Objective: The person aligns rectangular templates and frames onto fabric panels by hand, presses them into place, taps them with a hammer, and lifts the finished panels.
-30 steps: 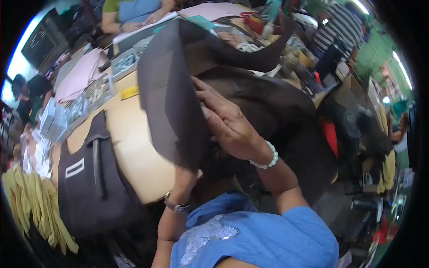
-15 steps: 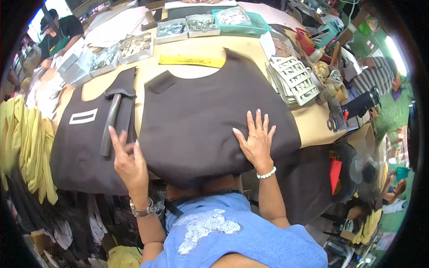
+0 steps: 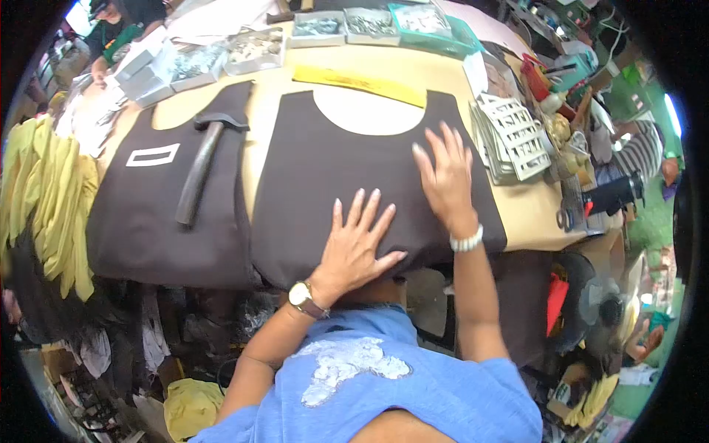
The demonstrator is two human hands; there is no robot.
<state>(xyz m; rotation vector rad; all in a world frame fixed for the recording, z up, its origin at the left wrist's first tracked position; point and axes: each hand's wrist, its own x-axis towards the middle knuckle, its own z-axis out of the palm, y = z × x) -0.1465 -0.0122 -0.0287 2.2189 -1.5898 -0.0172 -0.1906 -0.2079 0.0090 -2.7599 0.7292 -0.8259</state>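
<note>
A dark brown fabric piece with a scooped neckline lies flat on the table before me. My left hand, with a watch at the wrist, rests palm down on its lower middle, fingers spread. Over its upper right part is my right hand, fingers stretched out and slightly blurred; a pale bead bracelet circles that wrist. To the left lies a second dark piece with a white rectangular frame on it. A hammer rests on that second piece, head toward the far side.
A yellow strip lies beyond the neckline. Small-parts boxes and a teal basket line the back. Stacked white stencil-like cards and scissors are on the right. Yellow cloths hang at left. A co-worker is at the far left.
My left hand has moved right from beside the hammer onto the fabric. My right hand has shifted up and right. The fabric's raised upper edge now lies flat. The view has shifted slightly.
</note>
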